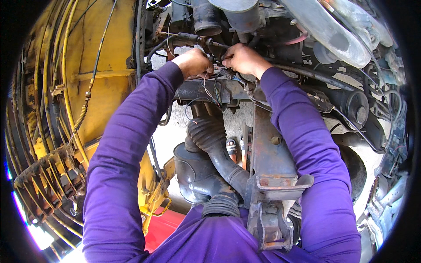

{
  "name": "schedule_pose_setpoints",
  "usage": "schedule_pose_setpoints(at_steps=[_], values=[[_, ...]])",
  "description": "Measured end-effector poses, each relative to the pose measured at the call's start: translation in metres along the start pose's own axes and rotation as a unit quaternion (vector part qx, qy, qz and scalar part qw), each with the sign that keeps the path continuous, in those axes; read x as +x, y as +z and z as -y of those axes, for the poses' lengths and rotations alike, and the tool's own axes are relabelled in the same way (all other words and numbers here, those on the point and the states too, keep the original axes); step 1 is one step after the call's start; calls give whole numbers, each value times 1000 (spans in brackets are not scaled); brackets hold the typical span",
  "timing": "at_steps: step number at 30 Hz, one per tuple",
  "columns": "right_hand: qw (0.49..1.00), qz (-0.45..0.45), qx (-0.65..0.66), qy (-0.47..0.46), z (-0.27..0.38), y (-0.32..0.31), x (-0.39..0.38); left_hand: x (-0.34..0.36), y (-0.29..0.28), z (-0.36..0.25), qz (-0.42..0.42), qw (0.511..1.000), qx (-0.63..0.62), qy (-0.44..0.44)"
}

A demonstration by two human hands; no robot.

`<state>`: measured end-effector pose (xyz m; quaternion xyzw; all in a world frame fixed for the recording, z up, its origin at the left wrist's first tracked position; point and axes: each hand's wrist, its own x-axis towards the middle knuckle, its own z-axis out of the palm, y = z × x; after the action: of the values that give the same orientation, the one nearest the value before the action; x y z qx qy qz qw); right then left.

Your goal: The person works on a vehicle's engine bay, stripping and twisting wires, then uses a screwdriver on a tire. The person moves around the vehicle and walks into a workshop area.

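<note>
Both purple-sleeved arms reach forward into an exposed vehicle engine bay. My left hand (194, 63) is closed, its fingertips pinched around a thin wire (205, 84) that dangles below them. Facing it, my right hand (244, 59) is closed too, thumb and forefinger together; whatever lies between them is too small to make out. A small gap separates the two hands. Beneath them, a loose bundle of thin coloured wires (216, 90) spills over a dark crossmember (237, 90). Just beyond the hands runs a dark cable with a thicker sleeve (188, 37).
A ribbed black hose (206, 133) and a dark round canister (188, 171) sit below the hands. A rusty steel beam (274, 149) runs toward me beside my right arm. Yellow panelling (103, 57) with hoses stands left; a grey curved pipe (333, 37) is at upper right.
</note>
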<state>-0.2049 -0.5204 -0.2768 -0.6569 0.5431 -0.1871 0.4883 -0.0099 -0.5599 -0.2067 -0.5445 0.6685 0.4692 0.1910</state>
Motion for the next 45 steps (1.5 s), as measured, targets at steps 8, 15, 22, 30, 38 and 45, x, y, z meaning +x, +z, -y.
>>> schedule_pose_setpoints(at_steps=[8,15,22,30,38,45], values=[[998,34,49,7,1,0,2,-20,14,-10,-153,986,-51,31],[987,88,134,11,7,-3,-3,3,6,13,-121,963,153,184],[976,96,182,66,11,-9,-8,4,-12,5,-77,844,403,345],[978,119,166,36,12,-10,-5,17,-12,13,-17,869,394,297],[995,51,75,-47,5,1,0,14,-18,-3,43,984,164,62],[997,-13,25,-75,11,7,-6,32,-12,3,-31,858,436,268]])
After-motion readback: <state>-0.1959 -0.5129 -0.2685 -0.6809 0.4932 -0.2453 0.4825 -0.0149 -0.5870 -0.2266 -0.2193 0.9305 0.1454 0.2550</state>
